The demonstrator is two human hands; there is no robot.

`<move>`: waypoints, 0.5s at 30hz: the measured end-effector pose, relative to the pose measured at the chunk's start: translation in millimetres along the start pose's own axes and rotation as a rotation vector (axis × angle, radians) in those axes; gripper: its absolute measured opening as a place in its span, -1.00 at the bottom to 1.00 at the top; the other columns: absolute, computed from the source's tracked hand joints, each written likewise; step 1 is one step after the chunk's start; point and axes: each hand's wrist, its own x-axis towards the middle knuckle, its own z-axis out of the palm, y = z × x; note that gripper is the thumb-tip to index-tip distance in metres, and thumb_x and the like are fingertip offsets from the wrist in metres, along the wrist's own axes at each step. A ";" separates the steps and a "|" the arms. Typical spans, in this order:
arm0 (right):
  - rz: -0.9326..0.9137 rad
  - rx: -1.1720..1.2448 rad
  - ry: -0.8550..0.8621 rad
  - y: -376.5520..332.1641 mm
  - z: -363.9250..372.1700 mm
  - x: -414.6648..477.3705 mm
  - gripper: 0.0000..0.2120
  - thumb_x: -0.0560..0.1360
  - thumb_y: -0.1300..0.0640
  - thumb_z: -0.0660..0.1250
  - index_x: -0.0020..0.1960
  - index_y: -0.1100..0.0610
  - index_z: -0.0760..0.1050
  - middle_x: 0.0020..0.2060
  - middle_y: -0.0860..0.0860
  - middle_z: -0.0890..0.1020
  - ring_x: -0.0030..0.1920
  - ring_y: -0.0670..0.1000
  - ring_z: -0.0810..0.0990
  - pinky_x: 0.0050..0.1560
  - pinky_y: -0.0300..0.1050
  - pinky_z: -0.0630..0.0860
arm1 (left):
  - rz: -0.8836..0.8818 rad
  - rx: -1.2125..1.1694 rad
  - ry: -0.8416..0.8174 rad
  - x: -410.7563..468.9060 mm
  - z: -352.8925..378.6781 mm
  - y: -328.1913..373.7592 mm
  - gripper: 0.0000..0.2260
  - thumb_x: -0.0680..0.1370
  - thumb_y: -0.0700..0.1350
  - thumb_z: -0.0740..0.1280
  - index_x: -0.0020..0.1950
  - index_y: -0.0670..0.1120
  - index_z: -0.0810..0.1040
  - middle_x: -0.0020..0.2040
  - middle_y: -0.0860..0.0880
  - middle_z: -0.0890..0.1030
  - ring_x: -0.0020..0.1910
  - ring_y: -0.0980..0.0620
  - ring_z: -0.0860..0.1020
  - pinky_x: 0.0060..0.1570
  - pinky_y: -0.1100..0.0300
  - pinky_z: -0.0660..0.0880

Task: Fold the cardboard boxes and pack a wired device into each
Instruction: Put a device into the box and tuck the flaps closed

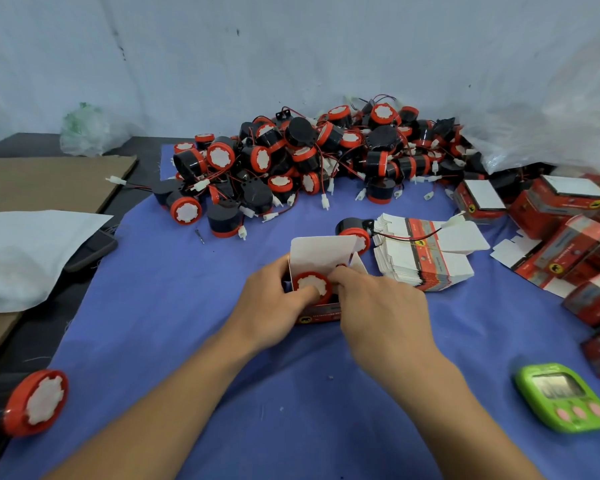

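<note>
A small red cardboard box [321,311] stands open on the blue cloth, its white lid flap [321,252] raised. A round device [314,285] with a red rim and white centre sits in the box's mouth. My left hand [274,308] grips the box's left side, thumb on the device's white face. My right hand [378,313] holds the box's right side, fingertips at the device's edge. A stack of flat unfolded boxes [426,261] lies just right, with another wired device [355,233] resting against it. A big pile of wired devices [309,161] lies behind.
Several folded red boxes [568,216] are heaped at the right edge. A green timer [561,396] lies near right. One loose device [35,401] sits at the near left. Brown cardboard [45,181], a white bag [25,251] and a phone [90,249] lie left.
</note>
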 end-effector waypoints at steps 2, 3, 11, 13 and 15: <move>0.006 0.090 -0.001 -3.1 0.9 -0.9 -0.64 0.47 0.22 0.30 0.15 -0.11 0.30 -0.36 -0.06 0.47 -0.43 0.00 0.31 -0.44 -0.09 0.08 | -0.001 0.002 0.003 0.1 0.2 -0.5 -0.75 0.37 0.14 0.36 0.04 0.32 0.61 -0.02 0.27 0.70 -0.03 0.23 0.64 -0.19 0.45 0.47; 0.040 0.191 0.018 -3.9 2.7 -0.8 -0.62 0.50 0.21 0.28 0.19 -0.12 0.24 -0.36 -0.06 0.51 -0.43 0.00 0.35 -0.44 -0.08 0.14 | -0.003 0.008 0.004 0.2 0.4 -0.8 -0.75 0.36 0.14 0.36 0.02 0.33 0.60 -0.04 0.26 0.70 -0.05 0.22 0.64 -0.21 0.45 0.47; 0.091 0.039 0.207 -8.0 8.0 -2.5 -0.89 0.47 0.22 0.45 -0.14 0.00 0.63 -0.48 0.01 0.54 -0.50 0.15 0.41 -0.41 -0.16 0.06 | 0.000 -0.006 0.004 0.7 1.1 -2.7 -0.75 0.42 0.05 0.42 0.06 0.33 0.60 -0.02 0.27 0.70 -0.02 0.23 0.65 -0.16 0.42 0.51; 0.081 0.003 0.325 -11.9 7.1 -2.5 -0.78 0.26 0.32 0.56 -0.27 0.04 0.60 -0.58 -0.01 0.45 -0.54 0.10 0.22 -0.36 -0.20 0.08 | 0.002 -0.013 -0.004 0.6 0.6 -2.8 -0.75 0.44 0.03 0.43 0.07 0.31 0.61 -0.02 0.27 0.70 -0.02 0.23 0.65 -0.14 0.40 0.53; 0.071 -0.018 0.396 -11.8 9.2 -3.2 -0.76 0.24 0.34 0.57 -0.32 0.06 0.58 -0.57 0.00 0.46 -0.52 0.11 0.28 -0.33 -0.14 0.21 | -0.001 -0.012 -0.010 0.6 0.5 -3.5 -0.74 0.44 0.03 0.42 0.10 0.28 0.62 -0.01 0.26 0.70 -0.01 0.22 0.65 -0.11 0.35 0.55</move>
